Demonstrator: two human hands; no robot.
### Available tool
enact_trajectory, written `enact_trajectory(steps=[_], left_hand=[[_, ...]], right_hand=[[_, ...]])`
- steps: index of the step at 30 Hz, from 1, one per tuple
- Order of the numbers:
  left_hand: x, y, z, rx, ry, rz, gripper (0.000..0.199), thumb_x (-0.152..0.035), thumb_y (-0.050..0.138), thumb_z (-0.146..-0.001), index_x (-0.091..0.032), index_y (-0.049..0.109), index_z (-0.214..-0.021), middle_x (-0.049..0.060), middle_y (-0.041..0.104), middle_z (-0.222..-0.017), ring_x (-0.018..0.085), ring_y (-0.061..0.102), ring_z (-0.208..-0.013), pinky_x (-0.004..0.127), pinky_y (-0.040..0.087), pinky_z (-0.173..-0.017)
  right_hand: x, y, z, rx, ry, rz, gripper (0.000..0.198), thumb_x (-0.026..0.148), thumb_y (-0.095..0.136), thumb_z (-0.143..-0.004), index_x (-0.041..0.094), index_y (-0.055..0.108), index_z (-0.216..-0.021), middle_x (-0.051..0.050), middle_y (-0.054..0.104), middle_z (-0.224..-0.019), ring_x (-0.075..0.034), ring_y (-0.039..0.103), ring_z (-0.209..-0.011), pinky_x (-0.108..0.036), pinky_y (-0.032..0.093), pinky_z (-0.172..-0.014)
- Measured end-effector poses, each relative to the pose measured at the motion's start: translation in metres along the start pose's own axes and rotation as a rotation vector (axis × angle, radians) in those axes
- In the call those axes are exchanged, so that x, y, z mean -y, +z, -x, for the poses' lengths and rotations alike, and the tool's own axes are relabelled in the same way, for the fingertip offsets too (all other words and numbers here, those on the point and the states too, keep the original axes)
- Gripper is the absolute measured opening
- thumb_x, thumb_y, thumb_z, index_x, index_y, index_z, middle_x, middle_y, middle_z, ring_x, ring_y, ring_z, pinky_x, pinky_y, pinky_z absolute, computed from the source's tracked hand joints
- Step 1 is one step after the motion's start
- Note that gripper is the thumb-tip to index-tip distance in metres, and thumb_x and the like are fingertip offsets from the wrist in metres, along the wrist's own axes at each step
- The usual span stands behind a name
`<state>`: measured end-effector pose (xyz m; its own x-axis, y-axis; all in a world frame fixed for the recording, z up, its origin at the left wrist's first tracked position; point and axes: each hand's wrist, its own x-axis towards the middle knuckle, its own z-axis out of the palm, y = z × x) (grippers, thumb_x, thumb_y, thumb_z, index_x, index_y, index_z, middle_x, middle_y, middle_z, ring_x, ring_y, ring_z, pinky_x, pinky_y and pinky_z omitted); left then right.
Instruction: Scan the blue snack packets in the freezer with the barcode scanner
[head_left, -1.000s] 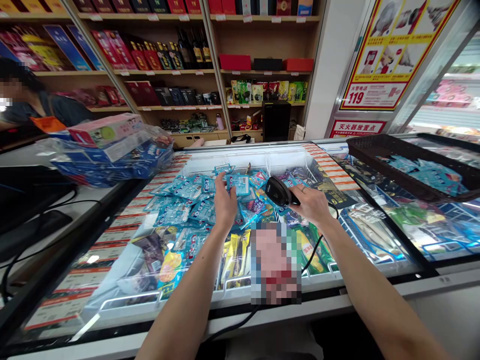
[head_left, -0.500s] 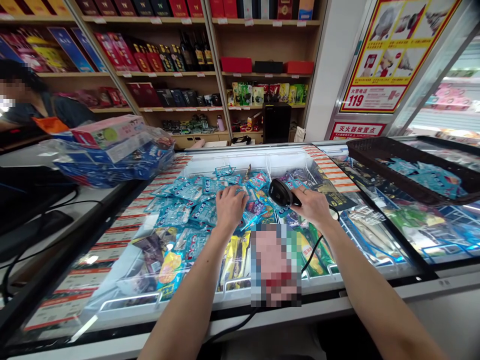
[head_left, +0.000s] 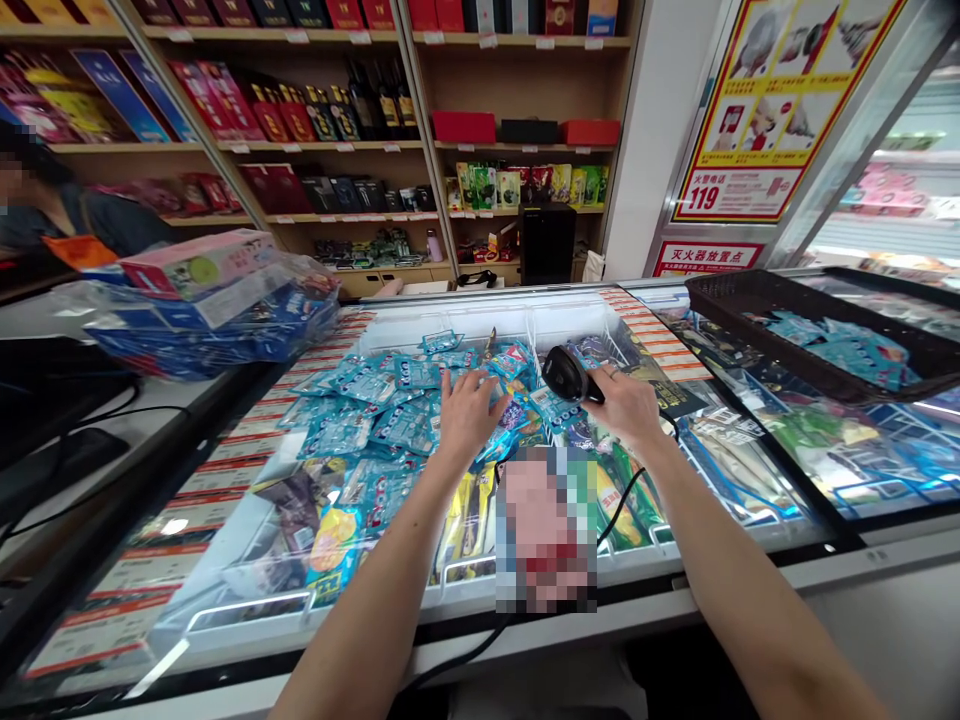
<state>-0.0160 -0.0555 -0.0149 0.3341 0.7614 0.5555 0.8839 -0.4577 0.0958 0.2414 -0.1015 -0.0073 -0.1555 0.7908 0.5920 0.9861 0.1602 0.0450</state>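
My right hand grips a black barcode scanner by its handle, its head tilted toward the left. A black cable runs down from it. My left hand has its fingers spread over a heap of light-blue packets on the glass top of a chest freezer. I cannot make out anything held in that hand; its palm side is hidden. Between my hands more blue and purple packets lie near the scanner.
A brown plastic basket with blue packets stands at the right. Plastic-wrapped boxes are stacked at the left, near a person in dark clothes. Beneath the glass are colourful wrapped goods. Shelves with boxes and bottles stand behind.
My left hand's fingers have spread from a more curled pose over the packets. The scanner stays in my right hand, nearly in the same place. The whole view has shifted slightly.
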Motion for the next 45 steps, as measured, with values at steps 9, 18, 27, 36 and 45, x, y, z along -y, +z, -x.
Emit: enact_trajectory(steps=[9, 18, 27, 36, 45], left_hand=[[-0.024, 0.012, -0.008, 0.164, -0.025, 0.190, 0.049, -0.063, 0.046, -0.076, -0.024, 0.063, -0.101, 0.007, 0.062, -0.105, 0.026, 0.052, -0.103, 0.043, 0.034, -0.093], [-0.041, 0.022, -0.014, 0.203, -0.097, 0.174, 0.058, -0.064, 0.058, -0.066, -0.023, 0.058, -0.107, 0.011, 0.058, -0.109, 0.032, 0.046, -0.108, 0.048, 0.031, -0.091], [-0.003, 0.026, -0.015, 0.058, -0.299, 0.839, 0.058, -0.039, 0.060, -0.073, -0.019, 0.034, -0.121, 0.004, 0.059, -0.090, 0.016, 0.057, -0.075, 0.032, 0.045, -0.068], [0.004, -0.003, -0.016, -0.138, -0.296, 0.812, 0.038, -0.034, 0.054, -0.078, -0.020, 0.048, -0.112, 0.004, 0.062, -0.100, 0.014, 0.057, -0.089, 0.025, 0.043, -0.070], [0.007, -0.008, -0.014, -0.056, -0.260, 0.646, 0.033, -0.035, 0.047, -0.083, -0.026, 0.059, -0.113, 0.001, 0.061, -0.117, 0.012, 0.055, -0.074, 0.026, 0.042, -0.063]], right_hand=[[-0.005, -0.002, -0.002, -0.022, 0.191, 0.033, 0.031, 0.042, 0.055, -0.081, 0.021, 0.059, -0.104, -0.006, 0.064, -0.096, -0.020, 0.058, -0.076, -0.028, 0.027, -0.056], [-0.003, -0.008, -0.004, 0.000, 0.212, 0.007, 0.032, 0.041, 0.053, -0.081, 0.022, 0.059, -0.106, -0.006, 0.063, -0.096, -0.020, 0.058, -0.079, -0.027, 0.029, -0.057], [-0.001, -0.009, -0.003, -0.015, 0.175, 0.006, 0.031, 0.039, 0.057, -0.079, 0.022, 0.058, -0.104, -0.005, 0.063, -0.094, -0.019, 0.058, -0.078, -0.028, 0.026, -0.057], [0.001, -0.007, -0.001, -0.016, 0.008, -0.023, 0.031, 0.040, 0.053, -0.081, 0.022, 0.059, -0.106, -0.005, 0.064, -0.092, -0.019, 0.057, -0.075, -0.027, 0.028, -0.059], [0.004, -0.007, 0.000, 0.002, -0.187, -0.071, 0.028, 0.037, 0.052, -0.083, 0.022, 0.059, -0.105, -0.003, 0.064, -0.090, -0.017, 0.058, -0.074, -0.026, 0.031, -0.061]])
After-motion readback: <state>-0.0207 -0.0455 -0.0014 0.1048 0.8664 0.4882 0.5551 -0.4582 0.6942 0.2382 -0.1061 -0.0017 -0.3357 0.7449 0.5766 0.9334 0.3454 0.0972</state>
